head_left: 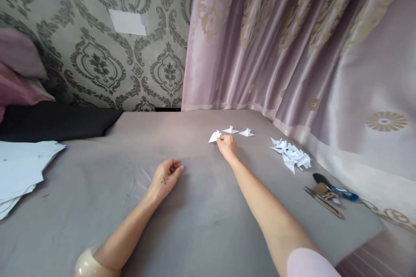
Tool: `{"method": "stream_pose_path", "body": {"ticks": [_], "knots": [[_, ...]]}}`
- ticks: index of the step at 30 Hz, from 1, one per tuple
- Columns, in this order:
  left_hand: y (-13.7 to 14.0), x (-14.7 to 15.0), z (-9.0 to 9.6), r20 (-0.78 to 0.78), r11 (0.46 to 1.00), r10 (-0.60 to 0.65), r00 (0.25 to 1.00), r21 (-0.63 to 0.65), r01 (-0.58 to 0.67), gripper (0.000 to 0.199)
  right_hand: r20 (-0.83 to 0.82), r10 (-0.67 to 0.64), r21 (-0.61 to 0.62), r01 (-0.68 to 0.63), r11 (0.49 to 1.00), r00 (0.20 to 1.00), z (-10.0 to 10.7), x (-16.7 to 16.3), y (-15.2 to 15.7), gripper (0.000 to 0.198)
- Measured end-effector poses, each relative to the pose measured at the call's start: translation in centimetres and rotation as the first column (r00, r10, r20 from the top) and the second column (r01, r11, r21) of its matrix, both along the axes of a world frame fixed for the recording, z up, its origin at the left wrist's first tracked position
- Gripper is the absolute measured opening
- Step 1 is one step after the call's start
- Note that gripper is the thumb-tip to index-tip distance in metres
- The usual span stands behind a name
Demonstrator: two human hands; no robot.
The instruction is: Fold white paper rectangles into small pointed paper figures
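My right hand (227,145) pinches a small white folded-paper bird (213,137) at its right side, low over the grey cloth surface or touching it; I cannot tell which. Just beyond the fingers sit two similar paper birds, one in the middle (230,130) and one to the right (246,133). My left hand (165,177) rests on the grey cloth (201,207) with nothing in it, its fingers loosely curled and the thumb apart from them. A pale bangle-like ring (94,265) circles the left forearm.
A heap of folded-paper birds (292,155) lies at the right. Nearer are blue-handled scissors (344,194), a pointed pencil-like tool (324,203) and small brown items. White paper sheets (26,169) and a black cloth (58,121) lie left. A curtain (260,52) hangs along the right edge.
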State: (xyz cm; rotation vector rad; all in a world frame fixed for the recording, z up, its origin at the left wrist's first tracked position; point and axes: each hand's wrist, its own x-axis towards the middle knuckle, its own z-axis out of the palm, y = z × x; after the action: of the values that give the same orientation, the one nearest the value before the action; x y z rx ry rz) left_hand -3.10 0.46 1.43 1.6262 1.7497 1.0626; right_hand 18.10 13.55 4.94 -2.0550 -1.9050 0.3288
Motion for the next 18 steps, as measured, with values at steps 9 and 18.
{"method": "stream_pose_path", "body": {"ticks": [9,18], "knots": [[0.5,-0.3,-1.5,-0.102,0.994,-0.095,0.99,0.036,0.099,0.028,0.018,-0.235,-0.009,0.235,0.972,0.972,-1.9,-2.4,4.0,0.033],[0.6,-0.4,-1.6,-0.159,0.991,-0.128,0.979,0.014,0.132,0.028,0.03,-0.141,0.077,0.138,0.987,0.99,-2.7,-2.8,4.9,0.035]]}}
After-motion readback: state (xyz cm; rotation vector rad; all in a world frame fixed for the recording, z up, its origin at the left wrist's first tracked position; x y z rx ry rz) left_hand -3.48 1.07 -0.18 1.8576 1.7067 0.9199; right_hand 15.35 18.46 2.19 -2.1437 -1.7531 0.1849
